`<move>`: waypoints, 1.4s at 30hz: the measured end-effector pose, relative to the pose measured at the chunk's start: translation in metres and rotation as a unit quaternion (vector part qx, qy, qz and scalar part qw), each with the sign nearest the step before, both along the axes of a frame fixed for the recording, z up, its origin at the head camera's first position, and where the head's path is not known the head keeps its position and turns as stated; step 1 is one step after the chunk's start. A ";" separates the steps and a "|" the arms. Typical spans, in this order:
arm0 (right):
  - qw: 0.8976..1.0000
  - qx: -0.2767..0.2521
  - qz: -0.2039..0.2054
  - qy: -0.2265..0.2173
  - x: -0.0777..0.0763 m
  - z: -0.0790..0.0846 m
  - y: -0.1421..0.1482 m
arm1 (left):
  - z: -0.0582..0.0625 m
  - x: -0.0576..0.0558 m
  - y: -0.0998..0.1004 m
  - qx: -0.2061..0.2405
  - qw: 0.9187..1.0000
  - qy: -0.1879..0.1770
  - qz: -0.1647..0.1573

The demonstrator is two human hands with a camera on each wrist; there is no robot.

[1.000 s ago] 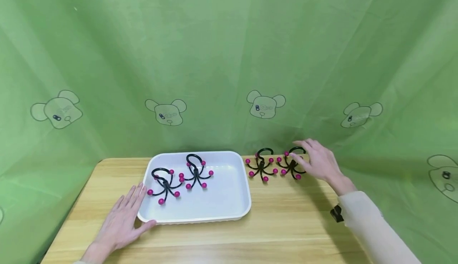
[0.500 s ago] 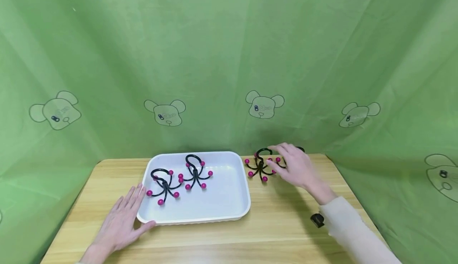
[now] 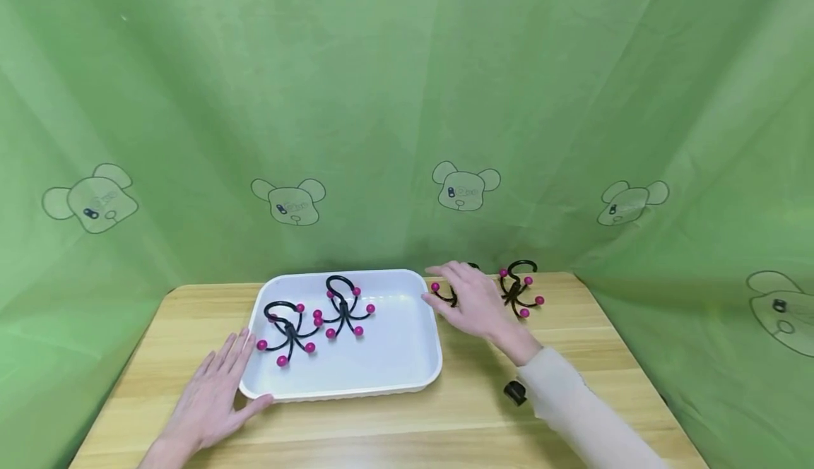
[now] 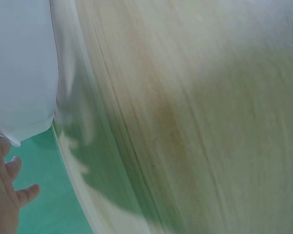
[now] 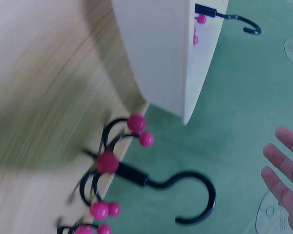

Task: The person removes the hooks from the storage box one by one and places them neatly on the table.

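Note:
My left hand [image 3: 206,402] lies with straight fingers against the left side of a white tray [image 3: 381,363]. Two black multi-arm hook hangers with pink ball tips sit in the tray, a left hanger [image 3: 290,333] and a right hanger [image 3: 344,310]. Just beyond the tray's right rim, my right hand [image 3: 473,306] hovers with spread fingers, holding nothing. Below it, mostly hidden in the head view, is a third hanger [image 5: 132,174], whose hook shows fully in the right wrist view. Another hanger [image 3: 514,292] stands to the right of that hand.
A wooden table [image 3: 356,430] carries the tray and the hangers. Behind it and at both sides hangs a green curtain [image 3: 381,116] printed with bear heads. A small black device [image 3: 515,393] is at the right wrist.
My right hand has moved left, from over the far right hanger to over the one beside the tray. The far right hanger is now uncovered. The left hand stays put.

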State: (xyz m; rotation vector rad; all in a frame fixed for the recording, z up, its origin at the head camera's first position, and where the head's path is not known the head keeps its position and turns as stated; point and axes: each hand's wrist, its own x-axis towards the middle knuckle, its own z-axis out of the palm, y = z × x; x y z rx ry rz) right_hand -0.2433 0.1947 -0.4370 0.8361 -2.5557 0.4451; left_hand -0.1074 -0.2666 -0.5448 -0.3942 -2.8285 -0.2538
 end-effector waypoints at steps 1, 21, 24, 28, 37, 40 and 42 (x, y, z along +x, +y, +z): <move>1.000 0.000 0.001 -0.001 0.000 -0.001 -0.005 | 0.000 0.000 0.000 0.000 1.000 0.001 -0.001; 0.998 -0.003 0.033 -0.047 -0.005 0.000 -0.085 | 0.001 0.002 0.001 0.007 1.000 0.005 -0.005; 0.998 -0.004 0.037 -0.058 -0.010 -0.002 -0.094 | 0.001 0.002 0.000 0.009 1.000 0.005 -0.006; 0.996 -0.002 0.034 -0.078 -0.019 -0.006 -0.103 | 0.002 0.001 0.001 0.008 1.000 0.007 -0.005; 0.994 0.027 0.038 -0.096 -0.039 -0.013 -0.120 | 0.001 -0.001 0.001 0.000 1.000 0.019 -0.008; 0.993 0.038 0.040 -0.108 -0.043 -0.016 -0.127 | 0.000 0.000 0.000 -0.009 0.999 0.029 -0.011; 0.992 0.046 0.040 -0.115 -0.045 -0.019 -0.131 | -0.001 0.000 -0.001 -0.013 0.999 0.034 -0.012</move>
